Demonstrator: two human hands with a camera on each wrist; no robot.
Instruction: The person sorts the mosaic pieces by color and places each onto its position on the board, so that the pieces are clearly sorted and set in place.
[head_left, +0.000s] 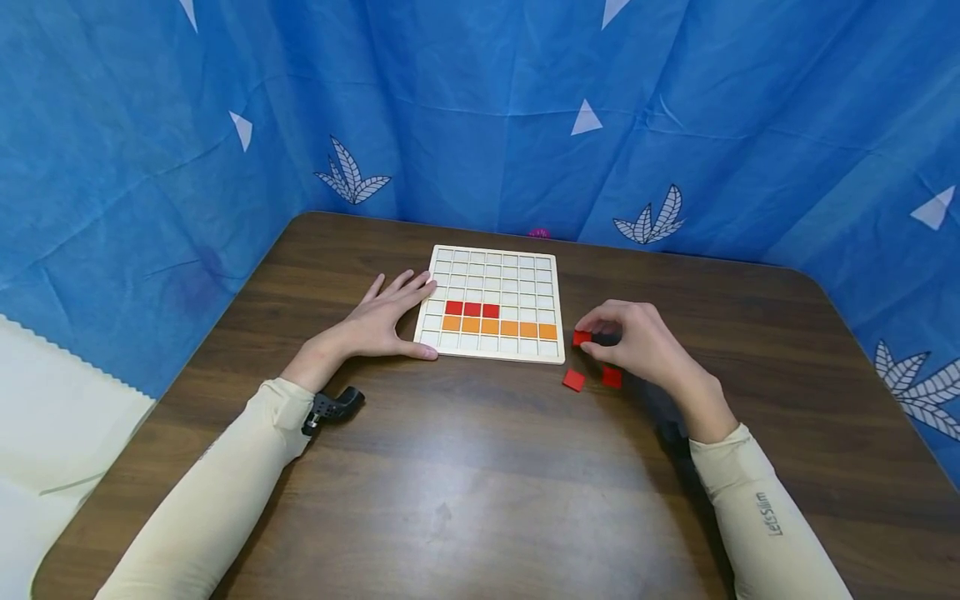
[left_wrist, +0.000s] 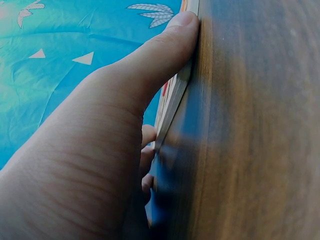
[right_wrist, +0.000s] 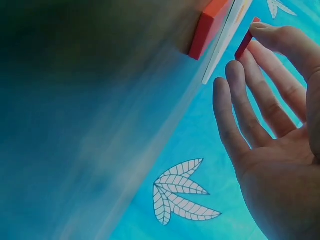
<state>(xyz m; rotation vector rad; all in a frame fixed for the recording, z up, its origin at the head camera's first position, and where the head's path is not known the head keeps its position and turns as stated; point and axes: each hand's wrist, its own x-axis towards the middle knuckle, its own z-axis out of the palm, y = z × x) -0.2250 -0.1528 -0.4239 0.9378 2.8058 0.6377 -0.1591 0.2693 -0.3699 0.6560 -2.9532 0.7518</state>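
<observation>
A pale square grid board (head_left: 495, 287) lies on the table, with a row of orange tiles (head_left: 508, 327) in it. Just above that row, toward the left, sit 3 red tiles (head_left: 472, 309). My left hand (head_left: 382, 321) rests at the board's left edge, fingers spread and thumb (left_wrist: 175, 42) along the near left corner. To the right of the board, my right hand (head_left: 633, 337) pinches a red tile (right_wrist: 246, 40) between thumb and fingertips, raised off the table. Two loose red tiles, one nearer the board (head_left: 573, 380) and another under the wrist side (head_left: 611, 377), lie below that hand.
The dark wooden table (head_left: 465, 483) spreads out around the board. Behind and beside it hangs a blue curtain (head_left: 480, 108) with white leaf and triangle prints. A black wrist mount (head_left: 333, 408) sticks out from the left sleeve. White cloth (head_left: 52, 450) hangs at the far left.
</observation>
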